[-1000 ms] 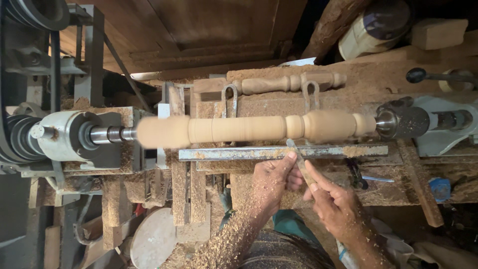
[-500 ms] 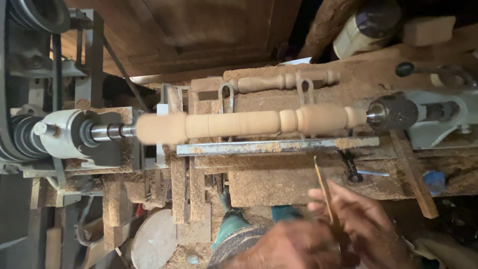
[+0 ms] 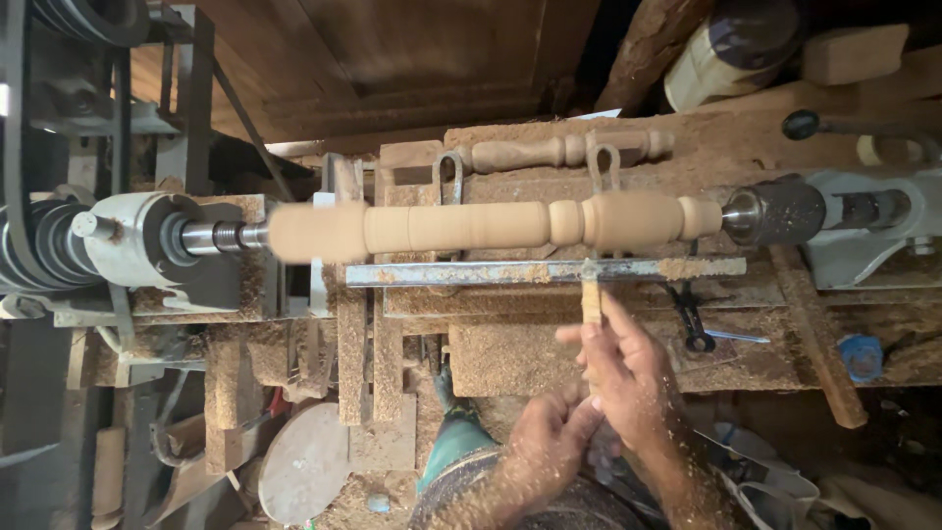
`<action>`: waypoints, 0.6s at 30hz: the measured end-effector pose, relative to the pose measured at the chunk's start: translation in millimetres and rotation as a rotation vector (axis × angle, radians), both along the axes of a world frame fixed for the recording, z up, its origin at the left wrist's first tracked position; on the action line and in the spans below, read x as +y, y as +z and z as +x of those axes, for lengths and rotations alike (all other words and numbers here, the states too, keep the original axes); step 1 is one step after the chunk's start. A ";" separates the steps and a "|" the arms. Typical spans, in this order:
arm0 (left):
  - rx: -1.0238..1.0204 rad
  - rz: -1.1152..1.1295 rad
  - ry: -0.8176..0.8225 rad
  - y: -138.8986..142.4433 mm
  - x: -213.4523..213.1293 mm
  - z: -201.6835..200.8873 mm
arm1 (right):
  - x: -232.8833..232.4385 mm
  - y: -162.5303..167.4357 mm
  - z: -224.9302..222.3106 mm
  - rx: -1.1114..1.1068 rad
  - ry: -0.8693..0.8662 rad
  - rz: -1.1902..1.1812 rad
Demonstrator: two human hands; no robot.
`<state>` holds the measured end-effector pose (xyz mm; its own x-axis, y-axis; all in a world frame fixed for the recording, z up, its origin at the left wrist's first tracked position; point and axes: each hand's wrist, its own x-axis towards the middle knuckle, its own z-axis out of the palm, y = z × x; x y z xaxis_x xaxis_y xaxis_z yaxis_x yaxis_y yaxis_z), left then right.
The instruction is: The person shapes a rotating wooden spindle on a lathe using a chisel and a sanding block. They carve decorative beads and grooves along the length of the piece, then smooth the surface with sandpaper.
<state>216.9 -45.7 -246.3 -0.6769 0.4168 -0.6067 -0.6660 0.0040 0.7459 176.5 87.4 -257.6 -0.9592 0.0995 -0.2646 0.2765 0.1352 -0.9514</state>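
Note:
A pale wooden spindle (image 3: 491,226) spins on the lathe, between the headstock (image 3: 147,240) on the left and the tailstock (image 3: 824,211) on the right. Its left end is blurred. A sawdust-covered metal tool rest (image 3: 471,274) runs just below it. My right hand (image 3: 633,373) grips a narrow wood-coloured turning tool (image 3: 591,299), whose tip lies on the rest under the spindle's thick right section. My left hand (image 3: 545,447) sits lower, closed around the tool's near end. Sawdust covers both forearms.
A darker finished spindle (image 3: 569,150) hangs in metal brackets behind the lathe. Belt pulleys (image 3: 39,245) stand at the far left. A wooden plank (image 3: 819,334) slants at the right, by a blue cap (image 3: 862,355). Sawdust covers the bench; a round wooden disc (image 3: 304,461) lies below.
Both hands dropped away from the tool rest half a second ago. They have come back up, and the tool's tip now lies on the rest further right.

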 end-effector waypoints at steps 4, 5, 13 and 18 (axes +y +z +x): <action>0.171 -0.149 0.002 -3.9 7.4 3.4 | 0.7 12.0 -13.9 -0.035 -0.073 0.313; 0.140 -0.066 0.055 -4.3 10.6 2.6 | 1.0 14.4 -17.1 -0.036 -0.079 0.285; 0.080 0.047 0.216 -1.5 36.8 -8.8 | 3.3 26.3 -37.3 -0.029 -0.083 0.165; 0.085 0.035 0.228 5.5 39.9 -14.8 | -0.7 28.0 -40.4 -0.090 -0.156 0.124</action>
